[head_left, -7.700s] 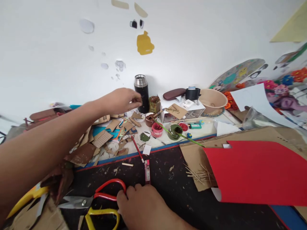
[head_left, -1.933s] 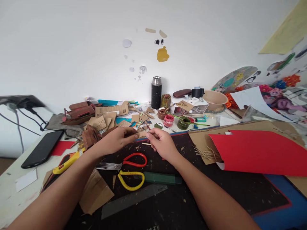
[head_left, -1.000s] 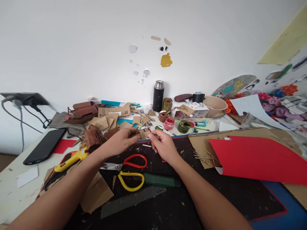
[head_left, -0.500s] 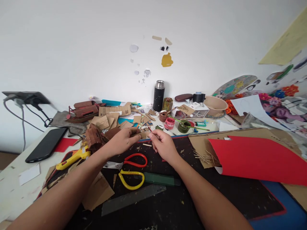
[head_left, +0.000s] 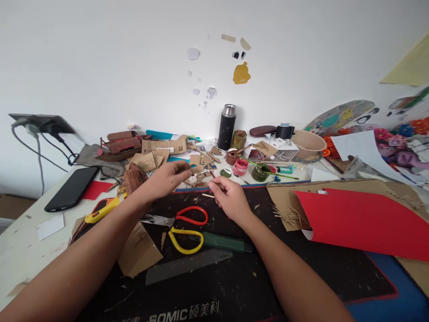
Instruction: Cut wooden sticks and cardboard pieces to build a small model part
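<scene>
My left hand [head_left: 166,177] is raised over the far edge of the black mat [head_left: 234,277], its fingers pinched on a small brown cardboard piece [head_left: 196,169]. My right hand [head_left: 229,199] rests on the mat just to the right, fingers curled in a pinch; what it holds is too small to make out. A short wooden stick [head_left: 208,195] lies on the mat between the two hands. Red-handled scissors [head_left: 181,218] and yellow-handled scissors [head_left: 186,235] lie just in front of my hands.
Cardboard scraps [head_left: 157,154] and paint pots [head_left: 240,167] crowd the back of the table beside a black flask [head_left: 226,127]. A red sheet [head_left: 362,221] lies at the right, a phone [head_left: 72,188] and yellow cutter [head_left: 103,209] at the left, a ruler [head_left: 187,272] near me.
My left hand has lifted away from the right, carrying the cardboard piece up and left. The two hands, joined before, are now apart. The camera view shifted slightly.
</scene>
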`<action>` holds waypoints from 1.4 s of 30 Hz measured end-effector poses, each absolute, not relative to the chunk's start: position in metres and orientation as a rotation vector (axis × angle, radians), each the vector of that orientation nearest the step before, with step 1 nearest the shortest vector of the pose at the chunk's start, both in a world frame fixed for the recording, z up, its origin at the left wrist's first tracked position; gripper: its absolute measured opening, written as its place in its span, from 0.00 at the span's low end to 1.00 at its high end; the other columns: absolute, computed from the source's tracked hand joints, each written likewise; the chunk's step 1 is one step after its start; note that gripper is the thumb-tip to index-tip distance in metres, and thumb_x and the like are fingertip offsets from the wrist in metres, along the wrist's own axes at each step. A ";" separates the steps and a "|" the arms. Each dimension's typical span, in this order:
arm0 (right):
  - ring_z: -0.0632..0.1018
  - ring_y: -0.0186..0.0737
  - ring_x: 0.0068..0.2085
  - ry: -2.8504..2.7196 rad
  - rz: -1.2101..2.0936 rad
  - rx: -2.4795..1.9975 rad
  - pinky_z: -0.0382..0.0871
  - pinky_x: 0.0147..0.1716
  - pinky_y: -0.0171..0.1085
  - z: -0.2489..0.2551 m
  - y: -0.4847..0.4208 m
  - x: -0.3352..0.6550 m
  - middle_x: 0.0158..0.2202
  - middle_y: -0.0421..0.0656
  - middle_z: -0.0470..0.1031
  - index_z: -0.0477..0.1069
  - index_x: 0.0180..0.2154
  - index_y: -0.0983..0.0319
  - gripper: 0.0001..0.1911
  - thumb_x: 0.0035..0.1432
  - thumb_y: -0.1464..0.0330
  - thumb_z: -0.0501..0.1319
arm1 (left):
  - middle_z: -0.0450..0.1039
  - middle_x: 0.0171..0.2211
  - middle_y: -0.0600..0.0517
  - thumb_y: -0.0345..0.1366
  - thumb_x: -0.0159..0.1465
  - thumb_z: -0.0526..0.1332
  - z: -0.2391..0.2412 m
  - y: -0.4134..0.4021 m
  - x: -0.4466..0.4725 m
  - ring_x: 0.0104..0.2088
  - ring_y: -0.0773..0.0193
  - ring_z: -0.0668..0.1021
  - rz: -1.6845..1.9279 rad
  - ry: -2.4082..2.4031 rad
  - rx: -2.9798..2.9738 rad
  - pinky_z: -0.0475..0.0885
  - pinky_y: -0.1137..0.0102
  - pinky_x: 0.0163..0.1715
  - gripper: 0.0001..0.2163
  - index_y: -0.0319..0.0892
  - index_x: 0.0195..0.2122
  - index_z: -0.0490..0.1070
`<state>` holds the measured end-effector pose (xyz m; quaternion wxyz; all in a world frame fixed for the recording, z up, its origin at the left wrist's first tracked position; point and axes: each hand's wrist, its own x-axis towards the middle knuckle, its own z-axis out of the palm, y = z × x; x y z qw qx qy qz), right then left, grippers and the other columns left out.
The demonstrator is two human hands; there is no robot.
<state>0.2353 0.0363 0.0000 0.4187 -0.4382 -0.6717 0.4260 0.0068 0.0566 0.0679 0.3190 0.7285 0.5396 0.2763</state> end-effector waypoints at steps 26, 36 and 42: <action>0.80 0.53 0.49 -2.848 0.487 -0.902 0.70 0.50 0.46 0.024 -0.016 0.202 0.50 0.50 0.79 0.75 0.59 0.64 0.24 0.67 0.58 0.70 | 0.66 0.22 0.56 0.54 0.64 0.64 0.079 0.068 -0.019 0.22 0.66 0.66 0.854 1.427 1.807 0.59 0.71 0.21 0.18 0.43 0.33 0.74; 0.79 0.49 0.49 -2.723 0.692 -0.911 0.70 0.50 0.43 0.023 -0.009 0.213 0.51 0.48 0.80 0.76 0.59 0.58 0.23 0.66 0.57 0.69 | 0.64 0.23 0.56 0.52 0.65 0.63 0.087 0.067 -0.036 0.23 0.67 0.64 0.976 1.458 1.716 0.57 0.70 0.23 0.17 0.43 0.31 0.70; 0.79 0.43 0.44 -2.481 0.957 -0.937 0.70 0.45 0.39 0.031 -0.007 0.215 0.47 0.44 0.79 0.79 0.56 0.55 0.22 0.61 0.61 0.73 | 0.63 0.24 0.56 0.44 0.65 0.65 0.095 0.064 -0.032 0.23 0.68 0.63 1.295 1.317 1.544 0.56 0.70 0.23 0.14 0.43 0.28 0.67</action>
